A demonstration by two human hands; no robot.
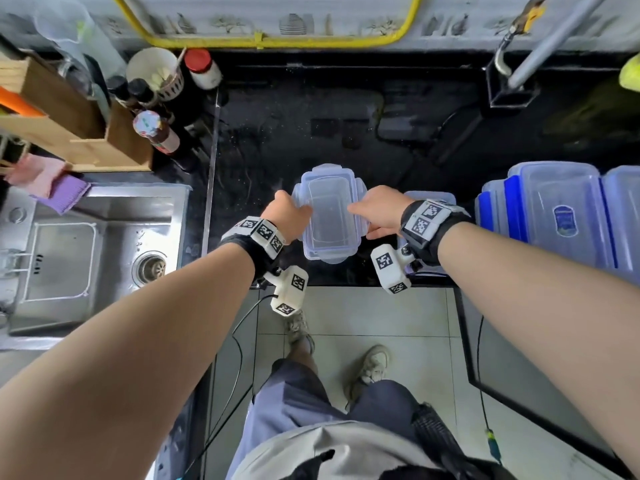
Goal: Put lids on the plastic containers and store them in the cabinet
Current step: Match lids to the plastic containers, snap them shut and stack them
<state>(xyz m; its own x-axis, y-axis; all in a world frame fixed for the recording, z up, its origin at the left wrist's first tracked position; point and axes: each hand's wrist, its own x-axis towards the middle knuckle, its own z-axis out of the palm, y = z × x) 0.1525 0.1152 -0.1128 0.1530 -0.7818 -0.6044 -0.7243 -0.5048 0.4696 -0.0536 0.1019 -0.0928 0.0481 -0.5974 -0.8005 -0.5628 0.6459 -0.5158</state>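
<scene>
A small clear plastic container (329, 216) with a clear lid and pale blue clip flaps sits on the black countertop near its front edge. My left hand (285, 214) grips its left side, thumb on the lid. On its right side my right hand (379, 214) holds it the same way, thumb over the lid's edge. Another clear container (429, 199) lies partly hidden behind my right wrist. At the right stand larger clear containers with blue-rimmed lids (561, 213).
A steel sink (93, 251) lies to the left. Sauce bottles (156, 131), a cup and a wooden rack (65, 112) crowd the back left corner. A black holder with metal tools (512, 81) stands at the back right. Tiled floor and my feet show below the counter edge.
</scene>
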